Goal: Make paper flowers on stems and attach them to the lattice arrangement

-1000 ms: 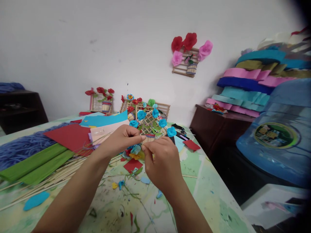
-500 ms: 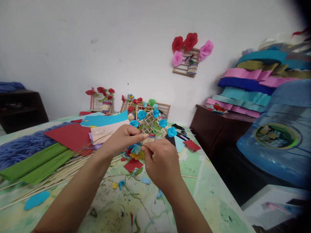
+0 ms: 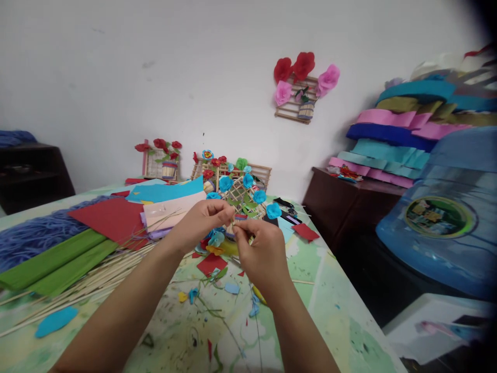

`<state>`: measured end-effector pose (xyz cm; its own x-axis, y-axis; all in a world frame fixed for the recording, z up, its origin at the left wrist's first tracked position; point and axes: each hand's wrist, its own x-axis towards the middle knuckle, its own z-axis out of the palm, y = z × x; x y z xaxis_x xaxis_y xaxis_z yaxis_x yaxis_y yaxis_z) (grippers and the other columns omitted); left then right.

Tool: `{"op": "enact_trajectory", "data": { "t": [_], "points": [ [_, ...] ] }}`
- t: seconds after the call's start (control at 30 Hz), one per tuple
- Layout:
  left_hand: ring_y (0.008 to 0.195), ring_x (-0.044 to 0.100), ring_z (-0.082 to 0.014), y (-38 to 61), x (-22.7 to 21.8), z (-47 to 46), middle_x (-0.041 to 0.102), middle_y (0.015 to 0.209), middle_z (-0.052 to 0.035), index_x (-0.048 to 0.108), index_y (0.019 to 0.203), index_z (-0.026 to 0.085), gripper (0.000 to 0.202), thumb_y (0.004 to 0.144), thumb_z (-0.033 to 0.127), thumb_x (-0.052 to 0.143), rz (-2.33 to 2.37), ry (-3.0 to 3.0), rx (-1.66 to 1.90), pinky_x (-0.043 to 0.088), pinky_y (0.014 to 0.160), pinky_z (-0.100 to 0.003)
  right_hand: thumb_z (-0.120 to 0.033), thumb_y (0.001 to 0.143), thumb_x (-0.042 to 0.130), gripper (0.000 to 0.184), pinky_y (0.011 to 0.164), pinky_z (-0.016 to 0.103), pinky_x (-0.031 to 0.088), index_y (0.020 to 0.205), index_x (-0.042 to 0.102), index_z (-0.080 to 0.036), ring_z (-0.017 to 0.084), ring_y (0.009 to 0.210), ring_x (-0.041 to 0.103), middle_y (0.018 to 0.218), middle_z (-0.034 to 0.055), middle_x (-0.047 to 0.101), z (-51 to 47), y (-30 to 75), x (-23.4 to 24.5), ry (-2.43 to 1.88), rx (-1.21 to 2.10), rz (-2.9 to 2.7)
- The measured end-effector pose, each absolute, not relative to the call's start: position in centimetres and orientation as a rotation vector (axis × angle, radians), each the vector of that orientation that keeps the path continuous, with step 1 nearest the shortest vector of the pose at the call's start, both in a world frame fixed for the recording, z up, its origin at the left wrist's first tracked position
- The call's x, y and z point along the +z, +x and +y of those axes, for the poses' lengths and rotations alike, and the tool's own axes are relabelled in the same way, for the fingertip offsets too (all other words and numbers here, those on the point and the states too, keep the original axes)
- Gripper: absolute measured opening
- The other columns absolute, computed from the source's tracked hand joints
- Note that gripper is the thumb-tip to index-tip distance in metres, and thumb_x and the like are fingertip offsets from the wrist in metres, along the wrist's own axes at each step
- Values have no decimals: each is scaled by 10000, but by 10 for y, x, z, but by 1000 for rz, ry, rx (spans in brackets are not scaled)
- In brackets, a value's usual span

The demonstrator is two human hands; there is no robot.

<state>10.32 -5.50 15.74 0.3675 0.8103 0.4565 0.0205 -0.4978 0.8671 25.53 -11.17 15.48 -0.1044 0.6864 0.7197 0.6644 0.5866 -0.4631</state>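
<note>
My left hand (image 3: 202, 221) is closed in a pinch, thumb and fingers bent together above the table. Close against it, my right hand (image 3: 263, 249) pinches too, its thumb and forefinger meeting the left fingertips. Something small and pale shows between the fingertips, too little of it to name. Right behind the hands stands a lattice of thin sticks (image 3: 237, 192) with blue paper flowers (image 3: 225, 183) and green leaves. The hands partly hide its small stick basket. Below the fingers lie a yellow paper flower (image 3: 215, 250) and a red paper piece (image 3: 212, 264).
On the left lie green crepe paper (image 3: 58, 259), red paper (image 3: 112, 220), blue yarn (image 3: 42, 228) and thin sticks (image 3: 104, 272). Paper scraps dot the table (image 3: 330, 321). A big water bottle (image 3: 438, 202) and stacked crepe rolls (image 3: 396, 129) stand right. A flowered rack (image 3: 297, 111) hangs on the wall.
My fingertips have come closer together; the left fingers have curled in and the right hand has shifted slightly. The whole view has moved a little.
</note>
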Motion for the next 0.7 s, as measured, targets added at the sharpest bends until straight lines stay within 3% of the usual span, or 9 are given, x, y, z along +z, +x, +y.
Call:
{"op": "enact_trajectory", "data": {
  "t": [0.13, 0.47, 0.7],
  "points": [
    [676, 543, -125, 103, 157, -56, 627, 718, -22, 651, 748, 138, 249, 770, 385, 682, 698, 1761, 1135, 415, 622, -229, -187, 827, 553, 187, 588, 233, 379, 718, 705, -186, 138, 618, 595, 672, 22, 695, -110, 258, 156, -1106, 71, -1757],
    [561, 438, -92, 99, 157, -51, 520, 587, 25, 596, 629, 136, 306, 750, 404, 681, 806, 1817, 1175, 331, 534, -222, -183, 826, 557, 209, 553, 236, 332, 655, 678, -177, 125, 575, 536, 597, 3, 641, -110, 261, 158, -1128, 46, -1765],
    [520, 394, -85, 100, 158, -52, 458, 550, 42, 561, 602, 146, 320, 728, 411, 689, 853, 1821, 1179, 296, 497, -221, -186, 812, 571, 180, 566, 242, 349, 679, 692, -181, 137, 598, 571, 645, 21, 675, -108, 259, 155, -1140, 3, -1774]
  ]
}}
